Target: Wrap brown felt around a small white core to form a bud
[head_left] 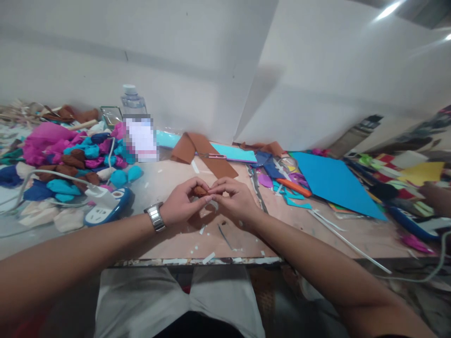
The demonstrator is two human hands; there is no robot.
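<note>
Near the table's front middle, my left hand (185, 201) and my right hand (234, 199) meet at the fingertips. Both pinch a small brown piece (200, 191), which shows between the fingers and is partly hidden by them. A white ring-like thing (212, 205) shows just under the fingertips; whether it is held is unclear. Behind my hands a brown strip (216, 162) lies folded on the table (176, 241), with a pink-handled cutter (215, 156) across it.
Left are crumpled coloured bundles (63, 188), a blue and white power strip (105, 206) with a cable, a phone (141, 139) and a bottle (133, 101). Right are an orange-handled tool (294, 187), a blue sheet (334, 180), white strips (352, 244) and a person's hand (437, 197).
</note>
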